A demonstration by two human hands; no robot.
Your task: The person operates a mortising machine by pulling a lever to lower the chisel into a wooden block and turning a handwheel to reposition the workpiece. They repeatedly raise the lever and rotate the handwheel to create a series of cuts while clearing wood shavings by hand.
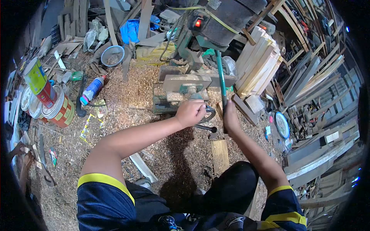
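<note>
My left hand [189, 112] is closed on the dark handwheel [211, 114] at the front of a floor-standing woodworking machine [231, 23]. The right hand [231, 118] wraps round the lower end of a long green lever [221, 71], which runs up to the machine's head. Behind my left hand, a wooden board [187, 83] sits on edge in the machine's vise, whose screw housing [191, 89] points toward me. A black-knobbed crank handle [212, 129] sticks out below the wheel.
Wood shavings cover the floor. Stacked light wood pieces [260, 63] stand right of the machine. Paint buckets [59, 109], a spray bottle [92, 90] and a blue-rimmed bowl [112, 56] lie left. Another person's hands [26, 158] work at the left edge near a handsaw [47, 175].
</note>
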